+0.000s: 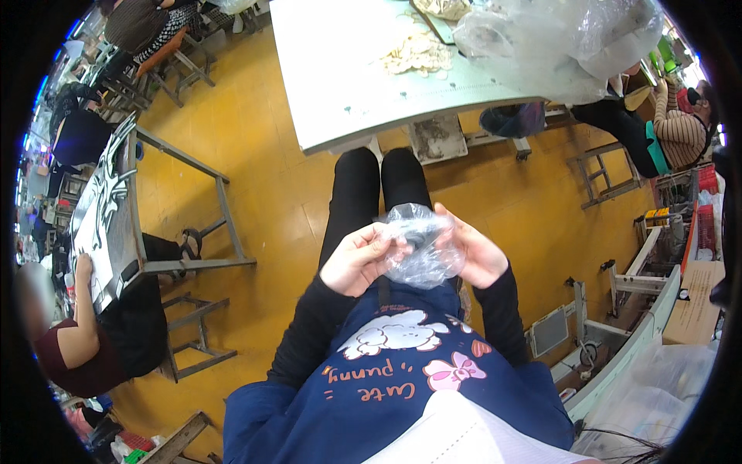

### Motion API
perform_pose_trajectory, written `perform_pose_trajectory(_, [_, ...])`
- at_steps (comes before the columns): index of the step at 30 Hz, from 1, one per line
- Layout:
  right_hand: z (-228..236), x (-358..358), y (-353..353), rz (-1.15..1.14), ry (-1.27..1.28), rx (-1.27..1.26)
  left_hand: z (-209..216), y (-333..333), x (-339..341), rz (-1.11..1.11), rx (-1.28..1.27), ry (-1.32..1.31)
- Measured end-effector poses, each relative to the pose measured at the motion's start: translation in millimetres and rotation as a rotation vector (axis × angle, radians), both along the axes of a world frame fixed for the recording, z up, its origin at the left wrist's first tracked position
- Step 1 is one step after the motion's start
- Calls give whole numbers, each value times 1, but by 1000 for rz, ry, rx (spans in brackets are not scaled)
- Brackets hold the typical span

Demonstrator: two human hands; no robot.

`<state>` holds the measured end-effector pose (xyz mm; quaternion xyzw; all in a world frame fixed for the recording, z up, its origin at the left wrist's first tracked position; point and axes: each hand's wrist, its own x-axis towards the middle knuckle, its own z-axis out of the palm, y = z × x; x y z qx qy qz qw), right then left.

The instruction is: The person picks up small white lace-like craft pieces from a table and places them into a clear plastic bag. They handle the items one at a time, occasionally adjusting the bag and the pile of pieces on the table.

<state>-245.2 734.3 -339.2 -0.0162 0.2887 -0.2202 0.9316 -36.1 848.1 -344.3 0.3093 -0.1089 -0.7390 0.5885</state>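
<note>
Clear plastic bag (427, 269) is up off the table, over the lap, between the two hands. Left hand (354, 261) pinches its left side, thumb against fingers. Right hand (482, 254) is at the bag's right edge, palm turned in; its fingertips are partly behind the film, so can't tell if they're gripping. Something dark shows through the bag, maybe contents, maybe just the black trousers (357, 182) behind; too blurred to call. Far side: white table (332, 85) with a pile of pale flat pieces (417, 56), bundled clear plastic (533, 39) to their right.
</note>
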Motion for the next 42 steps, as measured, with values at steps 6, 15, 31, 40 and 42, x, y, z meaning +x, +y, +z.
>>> perform_pose_trajectory(6, [-20,3,-17,153,-344,65,-30,6,36,-105,-4,885])
perform_pose_trajectory(15, [0,38,6,183,1014,-1909,-6,0,6,372,-109,-787])
perform_pose_trajectory(31, [16,17,21,182,1150,-1908,-11,-42,-56,169,-402,-1914])
perform_pose_trajectory(40, [-79,13,1,223,1191,-1885,-36,-32,-132,-333,-579,-2102])
perform_pose_trajectory(42, [-80,5,2,211,1163,-1785,-48,-28,-150,-349,-714,-2215])
